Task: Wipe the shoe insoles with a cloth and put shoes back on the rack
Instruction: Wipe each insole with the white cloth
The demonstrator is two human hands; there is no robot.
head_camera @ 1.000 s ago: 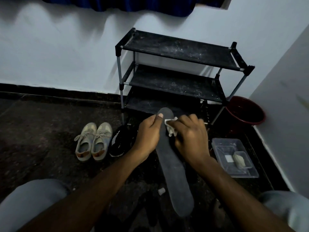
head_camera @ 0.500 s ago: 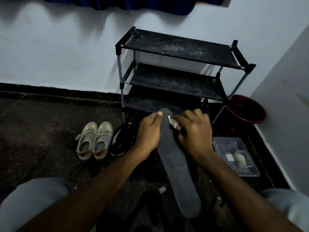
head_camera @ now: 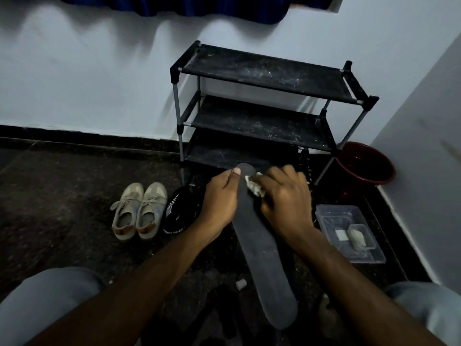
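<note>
A long dark grey insole (head_camera: 264,255) runs from in front of the rack down toward me. My left hand (head_camera: 220,196) grips its far end from the left, thumb on top. My right hand (head_camera: 284,196) presses a small white cloth (head_camera: 254,187) against the insole's upper part. A black three-shelf shoe rack (head_camera: 264,76) stands against the white wall, its shelves dusty and bare. A pair of beige sneakers (head_camera: 138,211) sits on the dark floor to the left, with a black shoe (head_camera: 178,213) beside them.
A clear plastic tray (head_camera: 349,233) holding small pale pieces lies on the floor at the right. A dark red bucket (head_camera: 364,166) stands in the corner beside the rack. A small white scrap (head_camera: 240,284) lies on the floor. My grey-clad knees fill both bottom corners.
My right hand with the cloth slid up toward the insole's far tip and then slightly back down. The left hand kept its grip.
</note>
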